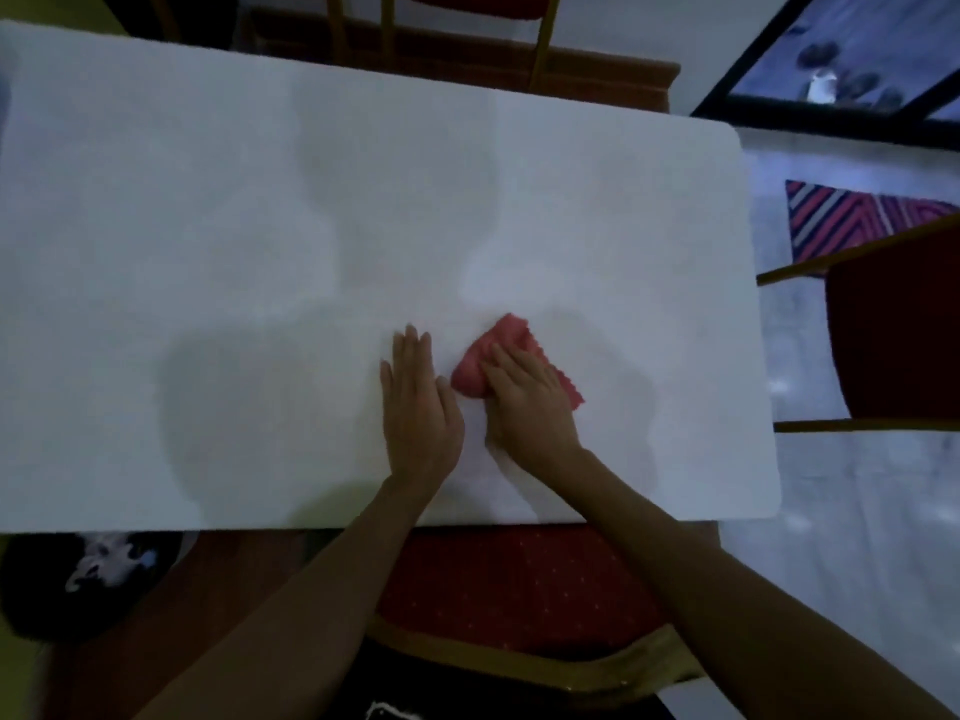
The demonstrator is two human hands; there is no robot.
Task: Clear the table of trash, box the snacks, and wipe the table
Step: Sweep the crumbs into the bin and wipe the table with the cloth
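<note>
Right hand (530,402) pressing bunched pink cloth (480,363), left hand (418,402) flat on table (208,226)

White table (208,200), pink cloth (511,337) (crumpled) lying on it

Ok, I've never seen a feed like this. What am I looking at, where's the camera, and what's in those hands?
There is no machine here. A person wears one wide-angle camera on the head, looking down at their own bare hands. The white table fills most of the view. The left hand lies flat and empty on it. The right hand presses a crumpled pink cloth against the tabletop, as if wiping. No trash or snacks show on the table. Red chairs stand around it, and a striped rug lies on the floor to the right.
</note>
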